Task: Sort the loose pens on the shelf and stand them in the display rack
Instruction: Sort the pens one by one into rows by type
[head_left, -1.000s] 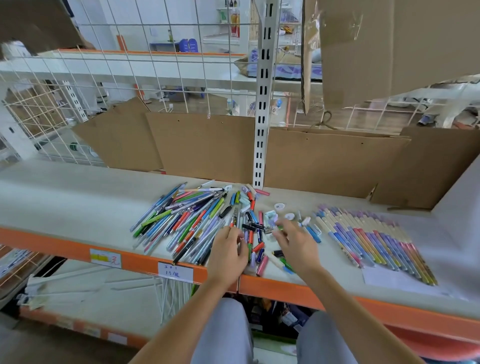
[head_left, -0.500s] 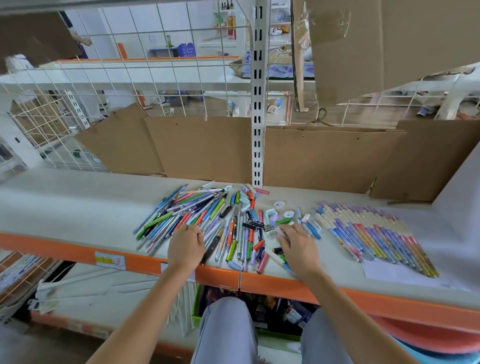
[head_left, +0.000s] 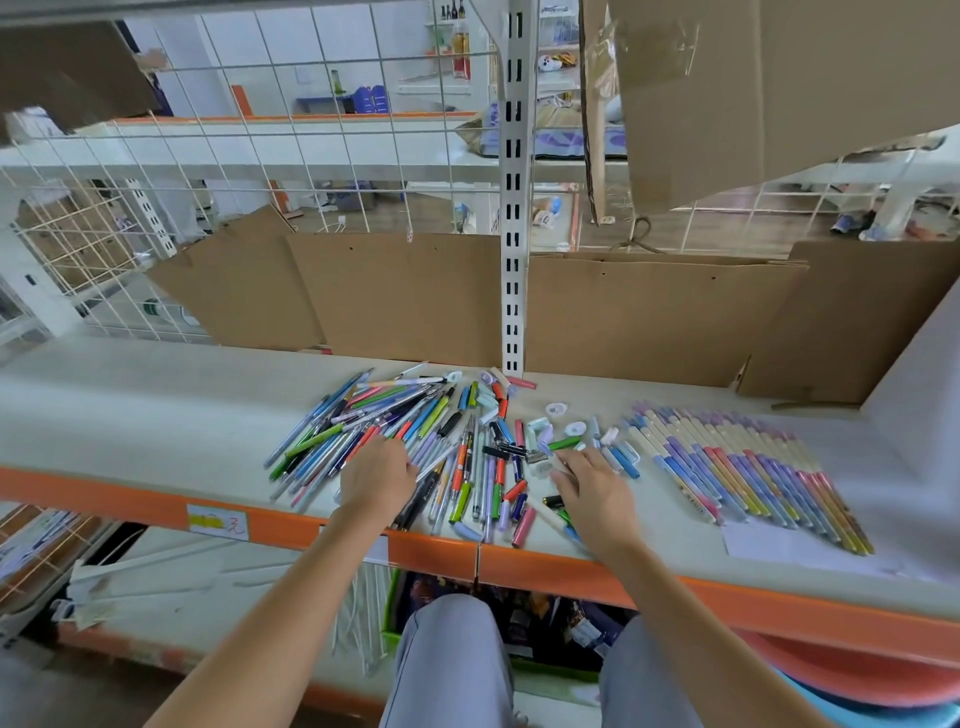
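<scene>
- Our left hand has slid left onto the fanned pen pile, fingers curled among them; whether its grip holds one, we cannot tell.
- Our right hand stays spread over the short pens, so sorting is barely begun.

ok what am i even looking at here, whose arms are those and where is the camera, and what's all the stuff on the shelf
There is no machine here: a person wears a wide-angle camera on the head, looking down at their own two bare arms. The left hand rests on a jumbled pile of loose pens; its fingers are hidden, so a grip cannot be told. The right hand lies with fingers spread over small caps and short pens. To the right, a neat row of pens lies side by side. All sit on a pale shelf with an orange front edge. No display rack shows.
</scene>
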